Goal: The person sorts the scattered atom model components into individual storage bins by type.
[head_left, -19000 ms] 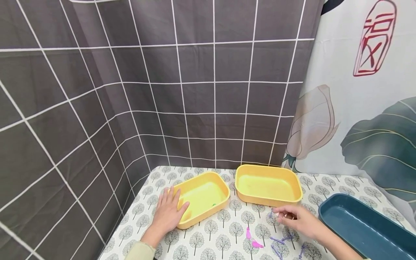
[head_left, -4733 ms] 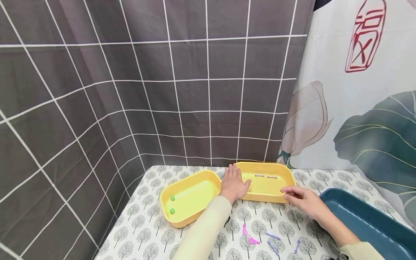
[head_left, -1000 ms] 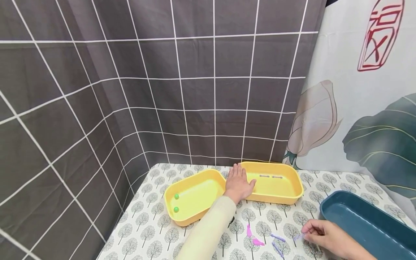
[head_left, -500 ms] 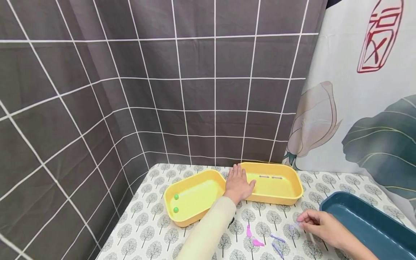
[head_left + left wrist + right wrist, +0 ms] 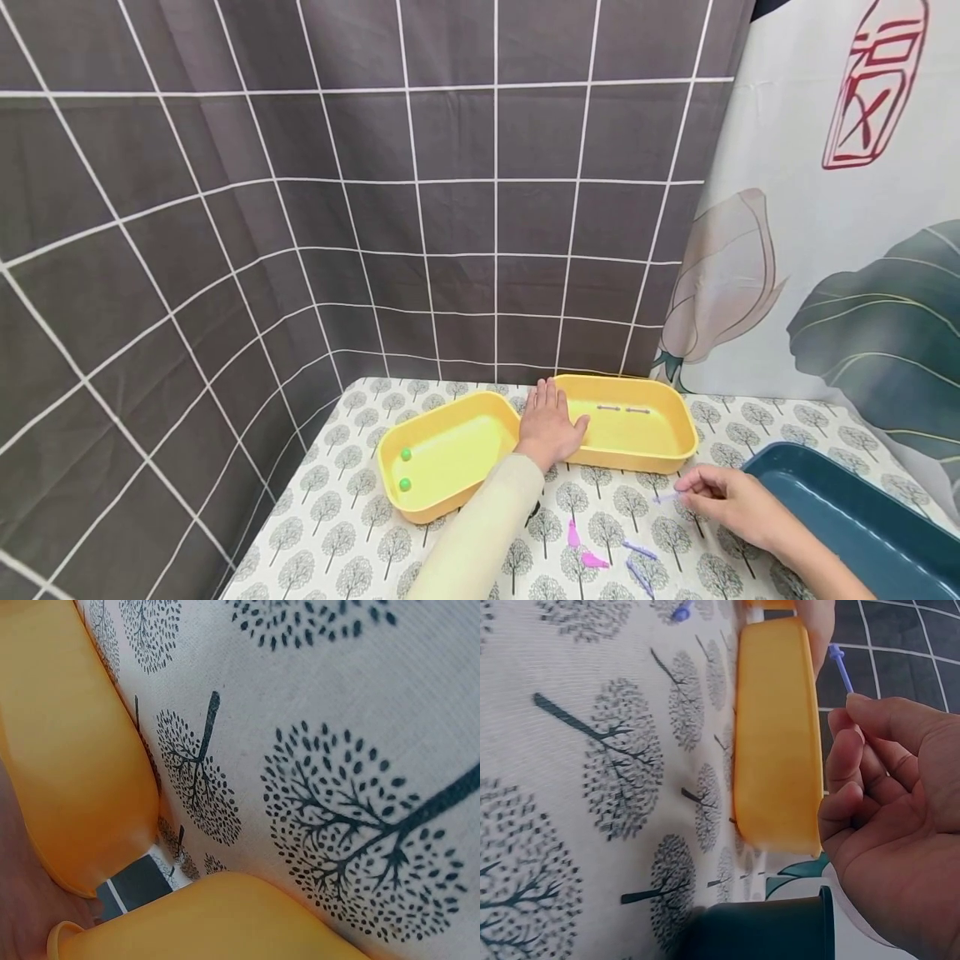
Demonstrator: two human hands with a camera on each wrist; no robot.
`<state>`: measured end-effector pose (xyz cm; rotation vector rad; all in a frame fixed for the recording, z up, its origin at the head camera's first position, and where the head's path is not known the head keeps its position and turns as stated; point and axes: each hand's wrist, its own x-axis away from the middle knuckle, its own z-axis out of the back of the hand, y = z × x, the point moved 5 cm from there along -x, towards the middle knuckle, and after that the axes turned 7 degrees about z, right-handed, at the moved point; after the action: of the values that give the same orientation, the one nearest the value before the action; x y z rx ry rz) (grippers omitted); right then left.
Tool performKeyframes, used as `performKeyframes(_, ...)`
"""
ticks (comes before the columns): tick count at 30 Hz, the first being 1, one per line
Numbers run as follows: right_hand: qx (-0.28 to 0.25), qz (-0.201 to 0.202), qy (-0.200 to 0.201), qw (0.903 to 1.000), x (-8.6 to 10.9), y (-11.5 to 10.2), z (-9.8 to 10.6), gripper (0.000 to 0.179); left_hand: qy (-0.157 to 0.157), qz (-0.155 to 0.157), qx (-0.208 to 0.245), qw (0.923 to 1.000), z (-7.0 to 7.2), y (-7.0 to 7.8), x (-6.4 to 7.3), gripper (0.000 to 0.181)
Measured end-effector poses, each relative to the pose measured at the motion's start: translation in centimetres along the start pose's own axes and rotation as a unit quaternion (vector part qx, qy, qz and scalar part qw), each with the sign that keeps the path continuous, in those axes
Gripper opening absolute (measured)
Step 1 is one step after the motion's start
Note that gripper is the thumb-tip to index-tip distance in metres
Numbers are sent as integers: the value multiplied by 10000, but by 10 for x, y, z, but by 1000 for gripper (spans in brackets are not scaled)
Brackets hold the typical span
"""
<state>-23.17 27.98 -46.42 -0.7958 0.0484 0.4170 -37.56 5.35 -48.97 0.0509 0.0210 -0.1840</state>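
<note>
Head view: a left hand (image 5: 551,427), fingers straight, rests at the right yellow rectangular plastic tray (image 5: 630,461); on its near side, a right hand (image 5: 731,502) pinches a slim purple plastic stick (image 5: 665,498). Right wrist: a slackened fingertip pinch could drop it.

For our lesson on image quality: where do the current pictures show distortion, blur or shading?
Head: grid lines on the dark backdrop bend at left; the purple stick in the right hand looks pale, smeared. Right wrist: that stick is crisper. Left wrist: the upper yellow tray shades into orange.
</note>
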Motion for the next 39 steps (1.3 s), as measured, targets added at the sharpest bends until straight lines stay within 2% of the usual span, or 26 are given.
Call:
performKeyframes(12,118,-267,160,9994,-20,-2,2,11,-19,18,7,10000,1,0,1,74)
performKeyframes(21,-282,-554,277,9977,-34,2,5,15,46,6,-51,10000,1,0,0,74)
performKeyframes(29,-299,-639,421,9966,-46,6,9,19,54,10,-16,10000,0,0,-1,74)
performKeyframes(39,-419,-1099,450,9920,-61,16,14,27,61,-15,-16,10000,-1,1,-1,74)
